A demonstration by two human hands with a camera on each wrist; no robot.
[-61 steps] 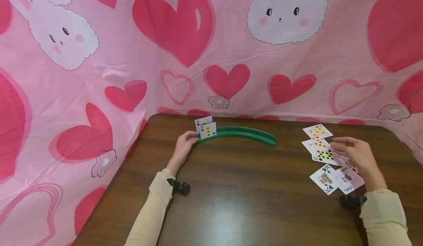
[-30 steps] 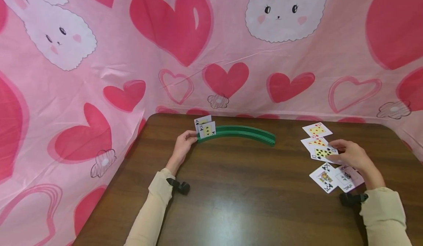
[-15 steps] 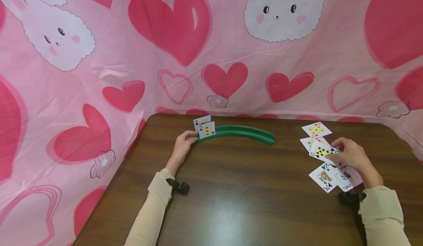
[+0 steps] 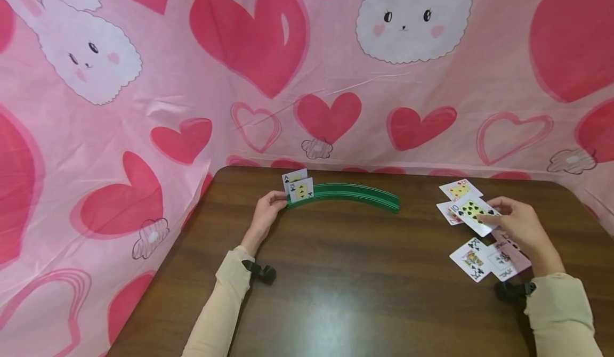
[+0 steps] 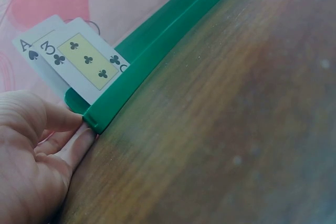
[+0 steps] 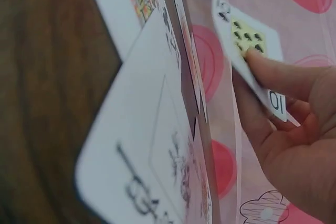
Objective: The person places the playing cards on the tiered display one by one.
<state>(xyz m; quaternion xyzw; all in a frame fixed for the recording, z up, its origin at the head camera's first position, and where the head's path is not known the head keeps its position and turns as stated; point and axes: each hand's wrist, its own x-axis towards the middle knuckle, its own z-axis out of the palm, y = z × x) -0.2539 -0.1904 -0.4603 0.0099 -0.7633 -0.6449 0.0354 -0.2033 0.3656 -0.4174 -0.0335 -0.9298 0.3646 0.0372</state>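
Observation:
My right hand [image 4: 520,226] pinches a ten of spades playing card [image 4: 472,210], thumb across its face. In the right wrist view the card [image 6: 248,38] is raised off the table. At the left, my left hand [image 4: 266,210] holds the near end of a curved green card holder [image 4: 355,191]; in the left wrist view thumb and fingers meet at the holder's tip [image 5: 102,116]. A three of clubs [image 4: 301,190] stands upright in its groove, partly covering an ace of spades [image 4: 293,176] behind.
On the brown wooden table [image 4: 307,272], a red-suited card [image 4: 460,189] and another [image 4: 447,212] lie beyond the ten. Nearer are a king of clubs [image 4: 471,259] and a joker [image 4: 506,260], with one more partly hidden under the right hand. A pink heart-print cloth [image 4: 336,69] hangs behind.
My right hand has come down to the loose cards, taken hold of the ten of spades and lifted it, turning it. The left hand and card holder have stayed in place.

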